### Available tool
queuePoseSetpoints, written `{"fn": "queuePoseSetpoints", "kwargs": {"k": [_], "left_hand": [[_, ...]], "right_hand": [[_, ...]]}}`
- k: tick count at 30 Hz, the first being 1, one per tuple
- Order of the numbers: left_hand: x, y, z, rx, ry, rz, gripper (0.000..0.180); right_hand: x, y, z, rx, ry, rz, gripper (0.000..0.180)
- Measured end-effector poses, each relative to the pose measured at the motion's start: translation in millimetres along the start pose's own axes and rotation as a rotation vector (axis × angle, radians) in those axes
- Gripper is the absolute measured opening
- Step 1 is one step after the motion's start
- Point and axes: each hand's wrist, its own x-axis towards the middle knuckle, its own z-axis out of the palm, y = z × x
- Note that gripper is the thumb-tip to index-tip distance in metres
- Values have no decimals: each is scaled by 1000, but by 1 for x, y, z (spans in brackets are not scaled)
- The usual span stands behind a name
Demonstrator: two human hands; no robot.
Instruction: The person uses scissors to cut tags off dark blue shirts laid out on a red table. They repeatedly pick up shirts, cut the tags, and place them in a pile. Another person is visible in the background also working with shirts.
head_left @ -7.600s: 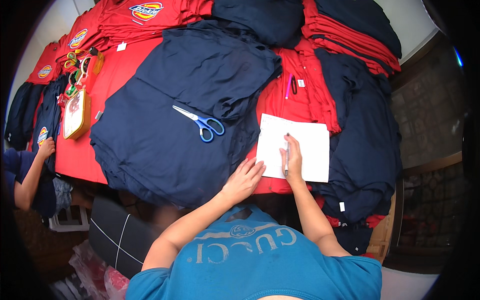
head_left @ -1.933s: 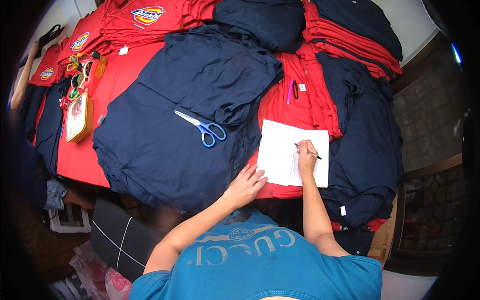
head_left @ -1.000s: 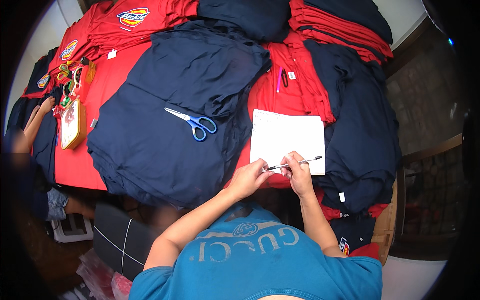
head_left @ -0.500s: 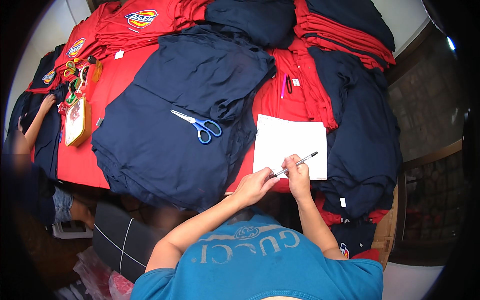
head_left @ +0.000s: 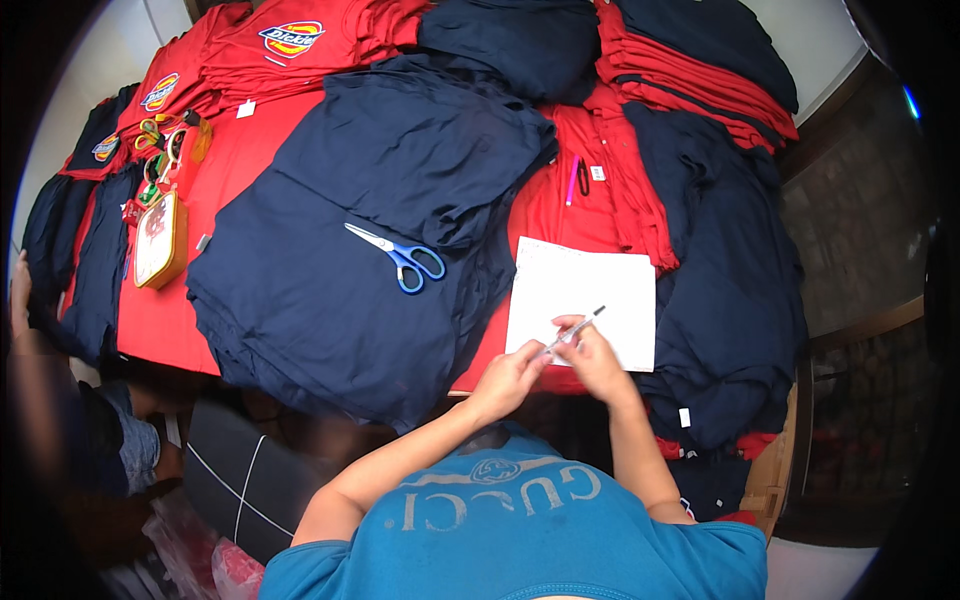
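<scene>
A slim pen with a dark end slants above the lower part of a white sheet of paper. Its lower end is pinched by the fingers of my left hand, just off the paper's lower left corner. My right hand grips the pen further up, its fingers curled around the shaft and slightly blurred. The two hands almost touch. Left of the paper, blue-handled scissors lie with blades together on a dark navy garment pile.
Navy garments and folded red garments are stacked at the right and back. A pink pen lies beyond the paper. A yellow-rimmed box and tape rolls stand left. A co-worker's hand is at the far left.
My right hand has shifted down toward my left along the pen, and the pen's dark end has moved left. The co-worker's hand has drawn back leftward from the navy garments.
</scene>
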Motion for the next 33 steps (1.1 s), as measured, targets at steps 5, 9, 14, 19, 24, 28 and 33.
{"fn": "queuePoseSetpoints", "kwargs": {"k": [5,9,14,19,24,28,33], "left_hand": [[14,-27,-11,111,266,-86,24],[18,-35,6,172,241,-27,30],[28,-29,16,-122,263,-212,32],[45,-30,43,-554,309,-191,36],[73,-37,25,105,193,-61,35],[75,2,0,381,186,74,26],[15,85,-51,654,257,69,16]], "right_hand": [[7,9,-69,-1048,442,105,50],[20,6,-87,-846,373,222,48],[28,-1,-95,504,210,-114,53],[40,47,-19,-475,-70,-72,47],[60,65,-25,-325,155,-149,34],[97,61,-77,-425,381,-161,30],[90,43,-39,-558,192,-144,26]]}}
